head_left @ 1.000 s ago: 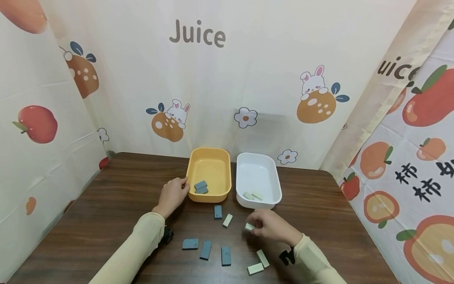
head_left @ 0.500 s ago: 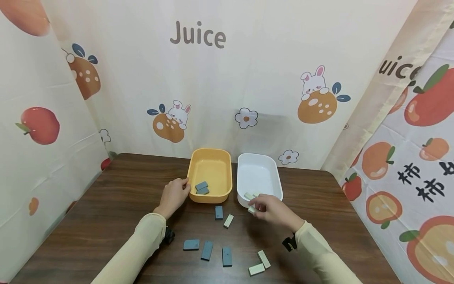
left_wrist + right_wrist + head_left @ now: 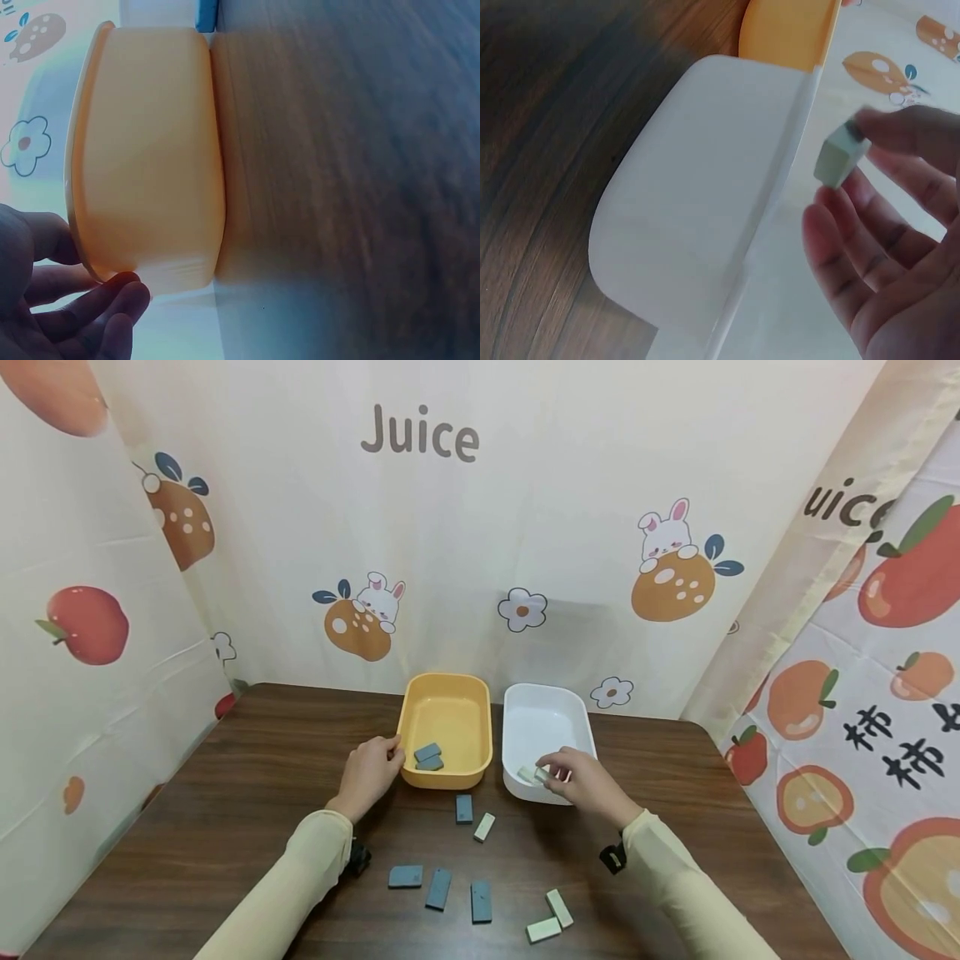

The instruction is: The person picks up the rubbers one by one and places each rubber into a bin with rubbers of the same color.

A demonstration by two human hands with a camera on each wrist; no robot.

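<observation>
My right hand (image 3: 588, 783) pinches a pale green block (image 3: 840, 156) above the white tray (image 3: 546, 727), near edge | my left hand (image 3: 367, 774) grips the yellow tray (image 3: 447, 718), left rim | slim gap parts trays by desk's (image 3: 255, 777) far edge

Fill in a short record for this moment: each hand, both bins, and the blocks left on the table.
Left hand: grips the rim of the yellow bin
Right hand: pinches a pale green block over the white bin
Yellow bin: two blue-grey blocks
White bin: at least one pale green block; view partly hidden by the hand
Table: four blue-grey blocks, three pale green blocks
</observation>
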